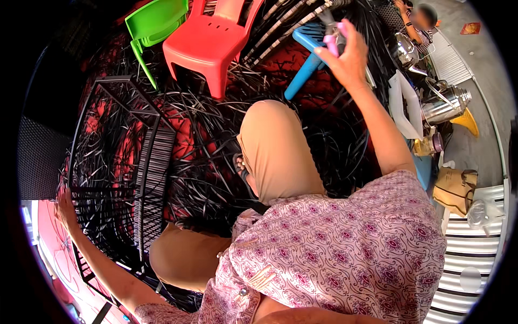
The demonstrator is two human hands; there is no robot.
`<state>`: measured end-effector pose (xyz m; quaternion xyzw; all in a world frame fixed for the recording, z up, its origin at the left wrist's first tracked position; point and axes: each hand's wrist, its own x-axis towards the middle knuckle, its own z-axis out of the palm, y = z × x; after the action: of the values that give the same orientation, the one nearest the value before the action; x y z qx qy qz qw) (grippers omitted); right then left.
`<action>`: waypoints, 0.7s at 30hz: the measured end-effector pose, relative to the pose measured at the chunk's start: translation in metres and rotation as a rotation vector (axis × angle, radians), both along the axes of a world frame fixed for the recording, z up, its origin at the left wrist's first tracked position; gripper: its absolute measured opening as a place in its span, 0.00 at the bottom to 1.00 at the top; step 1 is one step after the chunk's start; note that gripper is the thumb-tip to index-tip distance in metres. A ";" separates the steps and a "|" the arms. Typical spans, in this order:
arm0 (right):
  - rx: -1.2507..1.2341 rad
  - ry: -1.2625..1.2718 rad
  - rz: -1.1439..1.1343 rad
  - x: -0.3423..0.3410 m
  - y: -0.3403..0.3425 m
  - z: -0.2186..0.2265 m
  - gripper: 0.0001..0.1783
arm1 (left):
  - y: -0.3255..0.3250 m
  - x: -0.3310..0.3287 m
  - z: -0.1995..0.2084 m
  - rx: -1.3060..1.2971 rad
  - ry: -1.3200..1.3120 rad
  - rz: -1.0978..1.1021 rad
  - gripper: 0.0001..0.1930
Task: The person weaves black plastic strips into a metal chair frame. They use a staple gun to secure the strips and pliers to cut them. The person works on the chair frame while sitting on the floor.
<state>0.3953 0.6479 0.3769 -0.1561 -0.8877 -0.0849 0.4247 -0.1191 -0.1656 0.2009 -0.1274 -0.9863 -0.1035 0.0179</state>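
Note:
At the far left my left hand [65,209] is closed around the outer edge of a black metal frame [152,140], which stands tilted beside my knee. Black flat strips are woven across part of it as a slatted panel [152,178]. My right hand [348,59] is raised at the upper right, its fingers closed on pink-handled scissors [332,41]. Their blades are blurred and point away from me, over a blue plastic stool [305,73]. Loose black strips [210,135] lie tangled over the red floor around my legs.
A red plastic chair [208,40] and a green one [157,22] stand ahead. To the right are a white bin [406,105], a metal flask [447,105], a jar [428,144] and a brown bag [454,190]. Another person [420,35] sits at the far upper right.

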 end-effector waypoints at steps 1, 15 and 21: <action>0.008 0.077 -0.036 0.010 0.011 0.005 0.53 | 0.003 0.009 -0.007 0.046 0.065 -0.045 0.29; -0.389 0.012 -0.826 0.084 0.178 -0.017 0.62 | 0.131 0.251 0.081 0.134 0.223 0.106 0.25; -0.797 0.158 0.461 -0.043 0.014 -0.016 0.32 | 0.129 0.273 0.068 0.155 0.123 -0.001 0.24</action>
<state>0.3519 0.6622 0.3613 -0.1121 -0.8276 0.3714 0.4057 0.1542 -0.0368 0.2688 -0.1320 -0.9723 -0.1715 0.0881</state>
